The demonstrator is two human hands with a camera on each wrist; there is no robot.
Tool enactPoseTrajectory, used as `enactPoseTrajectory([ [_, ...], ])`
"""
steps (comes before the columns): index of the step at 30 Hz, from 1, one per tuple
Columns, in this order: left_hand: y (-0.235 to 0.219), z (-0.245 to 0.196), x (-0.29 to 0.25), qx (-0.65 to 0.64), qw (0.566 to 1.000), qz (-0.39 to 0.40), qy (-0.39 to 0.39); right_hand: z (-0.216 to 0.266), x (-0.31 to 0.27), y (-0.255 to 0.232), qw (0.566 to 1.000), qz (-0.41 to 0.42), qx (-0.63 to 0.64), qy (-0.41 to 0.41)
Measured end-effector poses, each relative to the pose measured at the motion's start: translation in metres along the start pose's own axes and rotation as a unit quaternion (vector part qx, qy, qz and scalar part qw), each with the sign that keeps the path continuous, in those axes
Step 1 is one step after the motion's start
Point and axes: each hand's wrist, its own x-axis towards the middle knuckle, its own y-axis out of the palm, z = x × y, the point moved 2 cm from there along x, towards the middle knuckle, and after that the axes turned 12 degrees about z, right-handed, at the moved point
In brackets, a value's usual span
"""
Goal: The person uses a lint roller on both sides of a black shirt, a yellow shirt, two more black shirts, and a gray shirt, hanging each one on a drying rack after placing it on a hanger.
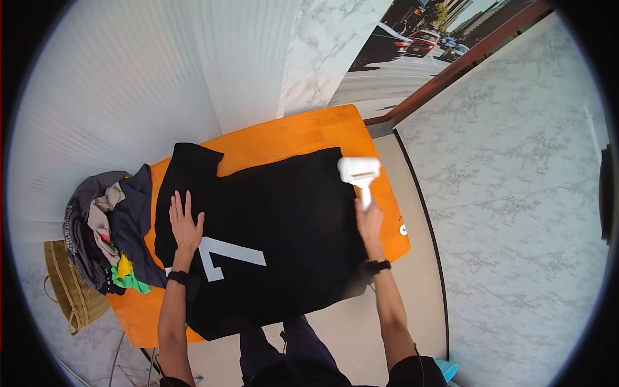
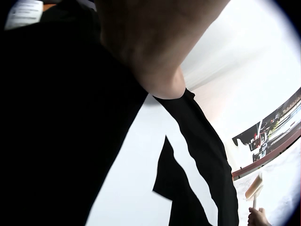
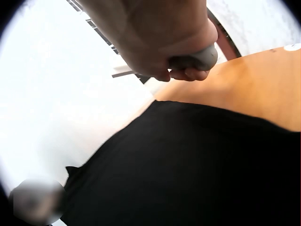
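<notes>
A black T-shirt with a white number print lies spread over the orange table. Flat on the shirt, near its sleeve, my left hand rests with fingers straight. My right hand grips the handle of a white lint brush, its wide head raised near the shirt's right edge. In the right wrist view the curled fingers wrap the handle, whose grey end shows; the brush head is hidden there. The left wrist view shows the brush held up at lower right.
A heap of clothes, mostly dark grey, sits at the table's left end. Below it hangs a woven straw bag. White walls stand behind and to the right. A light-blue bin is on the floor at lower right.
</notes>
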Motion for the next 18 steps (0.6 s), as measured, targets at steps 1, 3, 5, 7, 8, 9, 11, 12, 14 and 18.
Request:
enactPoseTrajectory([
  [1,0.002,-0.004,0.009,0.007,1.000,0.012,0.005,0.015,0.006,0.011,1.000,0.012,0.002,-0.015],
  [3,0.012,-0.009,0.024,0.020,0.999,0.026,-0.004,0.040,0.016,0.034,0.998,0.013,-0.006,-0.068],
  [5,0.021,-0.012,0.030,0.034,0.999,0.037,-0.016,0.052,0.028,0.048,0.993,0.037,-0.020,-0.109],
  [7,0.026,-0.015,0.032,0.055,0.997,0.015,-0.042,0.055,0.040,0.058,0.988,0.025,-0.025,-0.149],
  [8,0.027,-0.017,0.032,0.056,0.997,0.015,-0.044,0.053,0.046,0.060,0.987,0.041,-0.051,-0.148],
  [9,0.028,-0.018,0.031,0.051,0.997,0.014,-0.053,0.051,0.051,0.060,0.985,0.058,-0.077,-0.145],
  [11,0.030,-0.022,0.031,0.044,0.997,0.013,-0.063,0.046,0.062,0.059,0.983,0.063,-0.085,-0.152],
  [12,0.030,-0.024,0.032,0.043,0.997,0.011,-0.065,0.043,0.067,0.058,0.981,0.066,-0.091,-0.158],
  [14,0.031,-0.031,0.036,0.041,0.997,0.008,-0.067,0.036,0.079,0.054,0.978,0.068,-0.103,-0.169],
  [18,0.031,-0.036,0.051,0.038,0.996,0.005,-0.075,0.024,0.099,0.051,0.972,0.058,-0.103,-0.204],
])
